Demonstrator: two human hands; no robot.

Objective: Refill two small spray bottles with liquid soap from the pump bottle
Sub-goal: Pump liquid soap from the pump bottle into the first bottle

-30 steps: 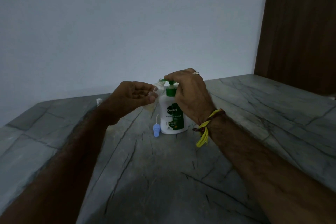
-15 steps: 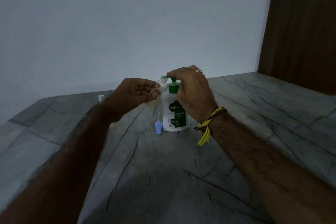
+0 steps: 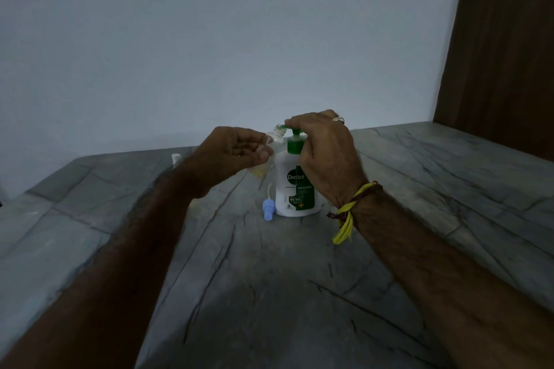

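Spanning the lower field, the grey veined table [image 3: 269, 293] carries the upright pump bottle [image 3: 295, 189], white with a green label, near its middle and just ahead of both hands. The right hand [image 3: 325, 156] lies over the green pump head, fingers curled down across the top and spout, grasping it as if to press; a yellow thread [image 3: 347, 219] circles that wrist. The left hand [image 3: 233, 153] is closed around a small clear spray bottle [image 3: 271, 144], held off the table immediately left of the pump bottle, its body largely hidden by the fingers. Key relation: the small bottle's long axis is tilted, open neck uppermost and leaning right toward the spout tip, with neck and spout apparently touching or nearly so; the low light leaves exact contact unclear. Judged from this, the coming press depends on the neck staying under the spout, the left hand doing the aligning. A blue spray cap [image 3: 268, 210] with its dip tube lies on the table just left of the pump bottle's base. A small white object [image 3: 176, 158], possibly the second bottle, stands far left.
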